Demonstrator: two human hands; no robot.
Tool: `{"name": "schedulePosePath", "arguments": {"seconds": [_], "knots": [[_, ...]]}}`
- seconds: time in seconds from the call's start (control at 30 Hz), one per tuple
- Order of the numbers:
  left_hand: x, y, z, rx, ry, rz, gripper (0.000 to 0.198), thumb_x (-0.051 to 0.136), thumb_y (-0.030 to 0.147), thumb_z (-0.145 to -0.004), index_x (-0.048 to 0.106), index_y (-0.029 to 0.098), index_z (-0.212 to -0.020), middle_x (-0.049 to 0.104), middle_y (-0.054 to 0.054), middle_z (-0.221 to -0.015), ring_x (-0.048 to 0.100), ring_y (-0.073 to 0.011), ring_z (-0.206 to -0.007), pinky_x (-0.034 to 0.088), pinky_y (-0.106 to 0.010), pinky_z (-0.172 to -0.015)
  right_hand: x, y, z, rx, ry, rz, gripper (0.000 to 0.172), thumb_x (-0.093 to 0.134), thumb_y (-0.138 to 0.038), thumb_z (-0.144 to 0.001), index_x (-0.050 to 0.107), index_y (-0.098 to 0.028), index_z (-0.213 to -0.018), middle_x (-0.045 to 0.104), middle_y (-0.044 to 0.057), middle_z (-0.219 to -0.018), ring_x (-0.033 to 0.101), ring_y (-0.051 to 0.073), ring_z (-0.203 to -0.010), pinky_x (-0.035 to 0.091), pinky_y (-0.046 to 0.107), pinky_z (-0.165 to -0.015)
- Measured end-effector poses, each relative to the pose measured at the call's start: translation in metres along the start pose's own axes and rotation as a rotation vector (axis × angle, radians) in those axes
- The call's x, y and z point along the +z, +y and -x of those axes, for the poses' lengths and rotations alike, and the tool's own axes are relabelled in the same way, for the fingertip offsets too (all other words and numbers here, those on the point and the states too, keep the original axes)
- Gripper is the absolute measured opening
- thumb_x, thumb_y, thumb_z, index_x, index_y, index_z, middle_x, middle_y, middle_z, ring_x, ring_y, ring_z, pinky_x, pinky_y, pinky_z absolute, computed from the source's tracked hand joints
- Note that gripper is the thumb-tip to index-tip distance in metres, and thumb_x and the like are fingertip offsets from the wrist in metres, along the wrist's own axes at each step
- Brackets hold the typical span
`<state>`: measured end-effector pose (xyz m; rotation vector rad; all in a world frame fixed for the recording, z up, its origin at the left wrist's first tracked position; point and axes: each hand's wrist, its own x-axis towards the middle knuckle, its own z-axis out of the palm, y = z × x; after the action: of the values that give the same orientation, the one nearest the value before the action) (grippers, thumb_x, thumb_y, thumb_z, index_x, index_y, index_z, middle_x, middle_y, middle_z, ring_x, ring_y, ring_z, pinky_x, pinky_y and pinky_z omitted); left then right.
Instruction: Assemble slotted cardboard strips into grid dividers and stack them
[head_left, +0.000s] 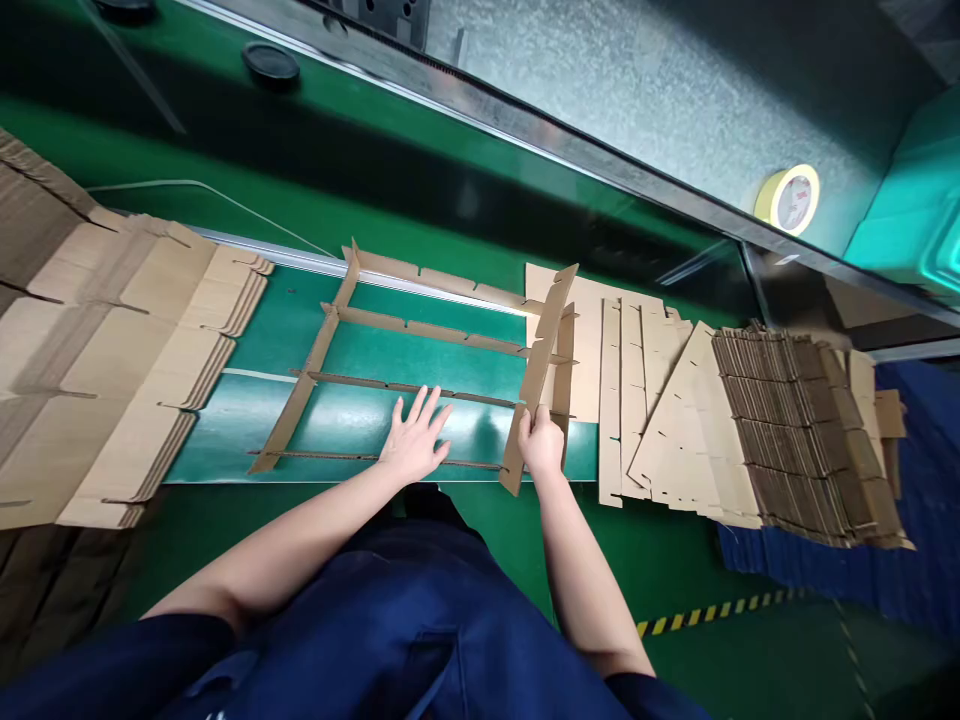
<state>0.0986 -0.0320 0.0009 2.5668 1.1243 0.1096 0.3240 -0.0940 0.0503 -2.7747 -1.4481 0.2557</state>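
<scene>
A cardboard divider grid [352, 385] of long slotted strips stands on the green table surface [285, 320]. My left hand [416, 440] lies flat, fingers spread, on the nearest strips of the grid. My right hand [541, 440] grips a slotted cardboard cross strip [541, 360] that stands tilted across the right ends of the long strips.
A stack of flat cardboard box blanks [105, 350] lies at the left. Loose slotted strips [637, 390] and a bundle of strips on edge [802, 430] lie at the right. A roll of yellow tape [787, 198] sits on the grey ledge behind. Two black caps [270, 62] rest at the far left.
</scene>
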Motion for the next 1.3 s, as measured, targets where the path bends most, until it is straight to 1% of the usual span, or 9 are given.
{"name": "schedulePosePath", "arguments": {"seconds": [0.13, 0.27, 0.6, 0.83, 0.9, 0.97, 1.07, 1.2, 1.3], "knots": [[-0.001, 0.000, 0.001, 0.002, 0.007, 0.005, 0.060, 0.039, 0.049, -0.090, 0.038, 0.022, -0.143, 0.011, -0.010, -0.158, 0.005, -0.0323, -0.145, 0.014, -0.062, -0.112, 0.010, -0.005, -0.001, 0.008, -0.054, 0.099, 0.025, 0.033, -0.032, -0.096, 0.051, -0.015, -0.092, 0.059, 0.003, -0.062, 0.053, 0.016, -0.053, 0.024, 0.024, -0.050], [-0.002, -0.001, 0.001, 0.007, 0.013, 0.014, 0.060, 0.041, 0.049, -0.089, 0.040, 0.022, -0.142, 0.012, -0.009, -0.158, 0.006, -0.0336, -0.145, 0.014, -0.062, -0.112, 0.018, -0.011, -0.004, 0.042, -0.100, 0.120, 0.026, 0.033, -0.031, -0.098, 0.053, -0.014, -0.097, 0.064, 0.005, -0.068, 0.058, 0.017, -0.058, 0.028, 0.024, -0.052], [-0.002, 0.000, 0.001, 0.003, 0.022, 0.027, 0.059, 0.042, 0.048, -0.088, 0.041, 0.022, -0.141, 0.012, -0.010, -0.158, 0.006, -0.0321, -0.145, 0.013, -0.061, -0.112, 0.021, -0.015, -0.007, 0.099, -0.165, 0.184, 0.029, 0.030, -0.032, -0.098, 0.051, -0.014, -0.106, 0.068, 0.009, -0.076, 0.066, 0.023, -0.070, 0.043, 0.029, -0.062], [-0.002, -0.001, 0.000, -0.004, 0.010, 0.035, 0.060, 0.044, 0.047, -0.087, 0.041, 0.022, -0.141, 0.012, -0.010, -0.158, 0.006, -0.0332, -0.145, 0.013, -0.062, -0.111, 0.016, -0.020, -0.015, 0.111, -0.251, 0.155, 0.034, 0.029, -0.037, -0.097, 0.052, -0.014, -0.107, 0.068, 0.011, -0.078, 0.067, 0.026, -0.078, 0.047, 0.036, -0.070], [-0.001, -0.001, 0.000, -0.001, 0.006, 0.038, 0.059, 0.043, 0.047, -0.088, 0.041, 0.022, -0.141, 0.012, -0.010, -0.158, 0.006, -0.0329, -0.145, 0.014, -0.062, -0.111, 0.011, -0.018, -0.023, 0.131, -0.182, 0.125, 0.041, 0.028, -0.044, -0.097, 0.054, -0.015, -0.110, 0.068, 0.013, -0.086, 0.066, 0.028, -0.083, 0.047, 0.039, -0.074], [0.000, -0.001, 0.001, 0.004, 0.007, 0.040, 0.059, 0.042, 0.048, -0.088, 0.041, 0.022, -0.141, 0.011, -0.011, -0.158, 0.006, -0.0325, -0.145, 0.014, -0.062, -0.111, 0.008, -0.016, -0.039, 0.118, -0.027, 0.057, 0.047, 0.031, -0.048, -0.095, 0.051, -0.014, -0.121, 0.065, 0.017, -0.105, 0.062, 0.031, -0.098, 0.047, 0.043, -0.080], [0.001, -0.001, 0.001, 0.000, 0.014, 0.039, 0.059, 0.043, 0.048, -0.088, 0.041, 0.023, -0.141, 0.011, -0.010, -0.158, 0.006, -0.0323, -0.145, 0.015, -0.062, -0.111, 0.012, -0.015, -0.074, 0.031, 0.142, -0.118, 0.059, 0.039, -0.044, -0.090, 0.038, -0.009, -0.137, 0.049, 0.022, -0.134, 0.044, 0.034, -0.124, 0.041, 0.047, -0.096], [0.001, 0.000, 0.000, -0.005, 0.005, 0.030, 0.059, 0.044, 0.048, -0.087, 0.042, 0.023, -0.141, 0.011, -0.010, -0.158, 0.005, -0.0316, -0.145, 0.016, -0.062, -0.110, 0.033, -0.018, -0.114, -0.053, 0.121, -0.404, 0.056, 0.038, -0.033, -0.086, 0.040, -0.009, -0.137, 0.043, 0.017, -0.142, 0.035, 0.027, -0.134, 0.031, 0.044, -0.110], [0.000, 0.000, 0.000, -0.006, 0.001, 0.029, 0.060, 0.044, 0.049, -0.087, 0.041, 0.023, -0.141, 0.011, -0.011, -0.158, 0.005, -0.0315, -0.145, 0.015, -0.062, -0.110, 0.049, -0.018, -0.122, -0.080, 0.129, -0.556, 0.055, 0.035, -0.032, -0.086, 0.041, -0.011, -0.137, 0.042, 0.015, -0.144, 0.034, 0.023, -0.136, 0.026, 0.043, -0.114]]}}
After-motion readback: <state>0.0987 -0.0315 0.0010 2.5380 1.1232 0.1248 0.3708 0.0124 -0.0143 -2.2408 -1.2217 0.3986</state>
